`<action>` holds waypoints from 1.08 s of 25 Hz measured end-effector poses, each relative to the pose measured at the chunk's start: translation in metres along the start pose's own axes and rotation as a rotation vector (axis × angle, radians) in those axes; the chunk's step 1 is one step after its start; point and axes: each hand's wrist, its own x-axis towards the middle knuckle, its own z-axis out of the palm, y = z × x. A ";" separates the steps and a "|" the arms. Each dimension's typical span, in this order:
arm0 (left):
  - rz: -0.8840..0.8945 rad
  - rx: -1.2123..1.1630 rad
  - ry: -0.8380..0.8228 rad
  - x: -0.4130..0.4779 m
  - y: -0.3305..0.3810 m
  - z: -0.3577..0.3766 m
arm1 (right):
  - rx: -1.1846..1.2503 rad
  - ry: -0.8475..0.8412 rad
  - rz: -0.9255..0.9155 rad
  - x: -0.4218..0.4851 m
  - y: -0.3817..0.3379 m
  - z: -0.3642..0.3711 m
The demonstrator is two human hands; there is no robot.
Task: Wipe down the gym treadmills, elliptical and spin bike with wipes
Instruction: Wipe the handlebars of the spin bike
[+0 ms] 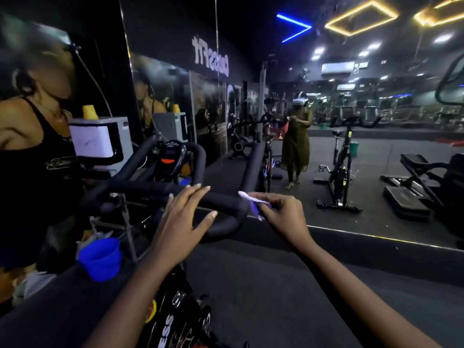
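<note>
A spin bike's black padded handlebar (221, 203) curves across the middle of the view, with its small console (170, 153) behind it. My left hand (184, 219) hovers at the bar with fingers straight and spread, fingertips touching or just above the padding. My right hand (281, 213) pinches a white wipe (252, 198) between thumb and fingers and holds it against the bar's right bend. The bike's frame (175, 320) with lettering runs down between my forearms.
A blue cup (100, 257) sits low at the left beside a metal rack. A large wall mirror (376, 146) ahead reflects a standing person, another spin bike (344, 167) and a bench. A wall poster fills the left. Dark floor lies below.
</note>
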 end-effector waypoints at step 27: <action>-0.578 -0.149 0.271 -0.058 -0.031 0.025 | -0.016 -0.915 -1.025 0.092 -0.020 0.066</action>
